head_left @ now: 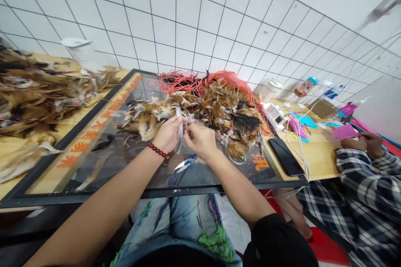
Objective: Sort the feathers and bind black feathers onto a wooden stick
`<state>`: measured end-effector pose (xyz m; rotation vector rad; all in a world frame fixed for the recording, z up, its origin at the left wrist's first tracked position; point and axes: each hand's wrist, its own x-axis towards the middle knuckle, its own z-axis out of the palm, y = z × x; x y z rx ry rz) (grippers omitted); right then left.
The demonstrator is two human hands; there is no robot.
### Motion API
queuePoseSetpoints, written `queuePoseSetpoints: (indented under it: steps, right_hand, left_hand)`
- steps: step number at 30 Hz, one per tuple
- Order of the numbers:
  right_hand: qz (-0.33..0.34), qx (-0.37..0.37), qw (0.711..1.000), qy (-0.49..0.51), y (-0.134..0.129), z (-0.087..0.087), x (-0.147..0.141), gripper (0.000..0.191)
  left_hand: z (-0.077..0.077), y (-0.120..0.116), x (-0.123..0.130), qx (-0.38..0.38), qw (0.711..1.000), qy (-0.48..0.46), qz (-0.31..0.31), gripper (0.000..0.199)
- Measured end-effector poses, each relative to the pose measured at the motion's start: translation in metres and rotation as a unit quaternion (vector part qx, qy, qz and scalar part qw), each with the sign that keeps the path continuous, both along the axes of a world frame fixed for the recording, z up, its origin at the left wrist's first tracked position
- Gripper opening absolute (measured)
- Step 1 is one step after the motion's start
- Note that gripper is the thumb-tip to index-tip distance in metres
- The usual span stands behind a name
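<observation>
My left hand (pixel 169 134), with a red bead bracelet at its wrist, pinches a pale translucent strip (pixel 180 135) that hangs in a curve between both hands. Close beside it, my right hand (pixel 200 138) has its fingers curled in at the same strip; the exact grip of its fingertips is partly hidden. Behind the hands spreads a heap of brown, white and black feathers (pixel 216 100). Blue-handled scissors (pixel 184 163) lie on the glass panel just below the hands, blades pointing left.
The glass panel's black frame (pixel 103 197) edges the work area. More feathers (pixel 40 91) cover the wooden table at left. Pink string (pixel 183 81) and a red bag (pixel 232 79) lie by the tiled wall. A phone (pixel 285 156) is at right, near a co-worker's hands (pixel 363 144) holding pink material.
</observation>
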<state>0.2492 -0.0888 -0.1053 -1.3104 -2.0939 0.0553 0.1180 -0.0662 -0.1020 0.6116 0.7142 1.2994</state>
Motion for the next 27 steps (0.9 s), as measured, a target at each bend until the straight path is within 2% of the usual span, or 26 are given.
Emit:
queuePoseSetpoints:
  steps: [4,8,10,13,15,16,21,27]
  right_hand:
    - [0.027,-0.030,0.999,0.015,-0.003,0.002,-0.002,0.015]
    - [0.029,-0.077,0.986,0.144,0.000,0.004,0.000,0.019]
    - [0.017,-0.114,0.958,0.261,0.006,0.003,0.002,0.022]
    - [0.059,-0.177,0.889,0.419,0.017,0.000,0.005,0.032]
    - [0.095,-0.201,0.855,0.469,0.023,-0.001,0.006,0.033]
    - [0.104,-0.205,0.847,0.480,0.025,-0.002,0.007,0.031]
    - [0.107,-0.189,0.852,0.476,0.026,-0.002,0.008,0.025]
    - [0.052,-0.150,0.900,0.406,0.025,-0.003,0.011,0.022]
  left_hand:
    - [0.003,0.001,-0.004,0.003,0.999,-0.039,-0.002,0.014]
    - [0.002,0.001,-0.001,0.034,0.999,-0.038,0.004,0.017]
    - [0.001,0.001,0.001,0.052,0.998,-0.027,0.011,0.018]
    - [0.000,-0.001,0.003,0.076,0.997,-0.015,-0.006,0.020]
    - [-0.001,-0.002,0.003,0.081,0.996,-0.008,-0.028,0.022]
    - [-0.001,-0.002,0.003,0.082,0.996,-0.005,-0.037,0.023]
    - [-0.002,-0.004,0.003,0.071,0.996,0.023,-0.057,0.025]
    - [-0.006,-0.004,0.008,0.078,0.992,0.078,-0.053,0.027]
